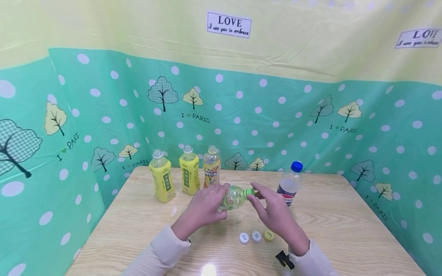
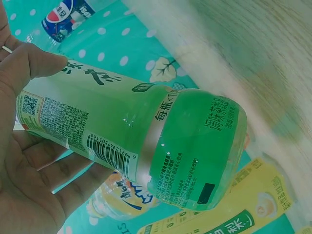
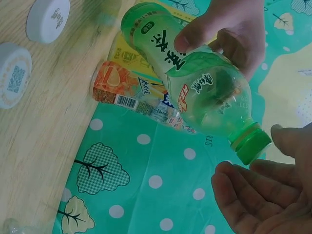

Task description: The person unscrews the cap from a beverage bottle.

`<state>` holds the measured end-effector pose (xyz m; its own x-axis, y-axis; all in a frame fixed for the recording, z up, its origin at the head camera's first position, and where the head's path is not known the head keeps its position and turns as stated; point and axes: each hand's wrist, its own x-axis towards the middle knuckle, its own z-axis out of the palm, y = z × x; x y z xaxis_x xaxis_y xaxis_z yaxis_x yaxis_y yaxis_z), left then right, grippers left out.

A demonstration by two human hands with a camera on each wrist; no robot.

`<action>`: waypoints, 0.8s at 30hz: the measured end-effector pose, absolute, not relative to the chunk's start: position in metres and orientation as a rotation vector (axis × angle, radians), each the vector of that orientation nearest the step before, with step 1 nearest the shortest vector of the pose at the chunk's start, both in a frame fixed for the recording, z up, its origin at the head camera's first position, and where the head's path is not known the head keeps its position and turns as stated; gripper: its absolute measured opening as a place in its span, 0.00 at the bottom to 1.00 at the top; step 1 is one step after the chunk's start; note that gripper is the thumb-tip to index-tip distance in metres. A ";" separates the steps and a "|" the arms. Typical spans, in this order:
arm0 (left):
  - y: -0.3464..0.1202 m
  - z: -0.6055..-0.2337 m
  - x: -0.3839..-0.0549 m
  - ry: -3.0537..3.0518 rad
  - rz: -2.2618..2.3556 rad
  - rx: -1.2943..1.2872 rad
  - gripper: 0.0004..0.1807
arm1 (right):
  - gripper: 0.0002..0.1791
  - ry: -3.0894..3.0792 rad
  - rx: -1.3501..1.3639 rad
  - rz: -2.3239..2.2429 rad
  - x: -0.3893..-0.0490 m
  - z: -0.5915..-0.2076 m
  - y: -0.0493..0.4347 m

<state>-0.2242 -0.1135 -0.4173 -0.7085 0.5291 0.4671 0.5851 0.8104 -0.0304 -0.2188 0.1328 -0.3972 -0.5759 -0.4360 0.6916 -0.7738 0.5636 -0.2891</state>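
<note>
My left hand (image 1: 208, 204) grips a green tea bottle (image 2: 122, 131) lying on its side in the air above the table. Its thumb presses the label, and the neck points right. A green cap (image 3: 250, 142) sits on that neck. Around the cap, my right hand (image 1: 276, 209) has thumb and fingers spread apart; in the right wrist view the fingertips (image 3: 225, 170) are right by the cap without closing on it. Nearest the right hand stands a Pepsi-labelled bottle (image 1: 289, 184) with a blue cap. Loose caps, two white (image 1: 244, 238) and one yellow (image 1: 268, 235), lie in front.
Two yellow-labelled bottles without caps (image 1: 162, 178) (image 1: 190, 172) stand at the back left of the wooden table (image 1: 345, 222). Beside them is an uncapped orange-labelled bottle (image 1: 211, 168). A dotted green curtain (image 1: 241, 126) hangs behind and along the sides.
</note>
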 end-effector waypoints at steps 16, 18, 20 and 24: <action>-0.112 -0.417 -0.224 -2.525 -0.172 -0.818 0.42 | 0.20 -2.214 1.088 0.818 -0.220 -0.395 0.135; -0.112 -0.418 -0.224 -2.531 -0.173 -0.816 0.42 | 0.20 -2.222 1.082 0.827 -0.219 -0.394 0.135; -0.112 -0.418 -0.224 -2.536 -0.172 -0.813 0.42 | 0.21 -2.236 1.057 0.837 -0.219 -0.394 0.135; -0.111 -0.417 -0.223 -2.536 -0.163 -0.809 0.43 | 0.21 -2.270 0.972 0.877 -0.218 -0.394 0.135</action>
<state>-0.2230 -0.1111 -0.4169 -0.7154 0.5175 0.4696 0.5732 0.8189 -0.0292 -0.2182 0.1346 -0.3935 -0.6103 -0.4335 0.6631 -0.7667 0.5339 -0.3566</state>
